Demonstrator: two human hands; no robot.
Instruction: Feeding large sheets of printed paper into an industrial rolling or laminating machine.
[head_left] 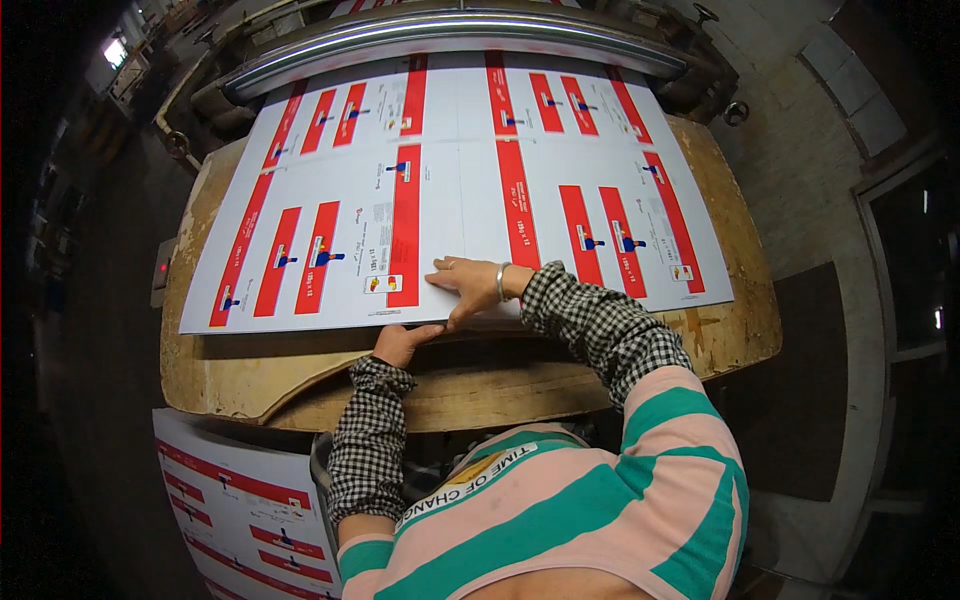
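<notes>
A large white printed sheet (465, 200) with red bars and small blue figures lies on the worn wooden table (690, 345), its far end under a shiny metal roller (450, 35). At its near edge, my left hand (398, 345) holds the sheet's border, the thumb stretched rightward along it and the other fingers hidden. Just right of that, my right hand (470, 283), with a silver bracelet (501, 282) at the wrist, rests on top of the sheet. Its fingers are spread and its thumb points down to the edge, close to my left thumb.
More printed sheets (235, 500) lie lower down at the left, below the table. The roller's machine frame has a handwheel (736, 113) at the right and another (178, 145) at the left. A curved cutout marks the table's near edge.
</notes>
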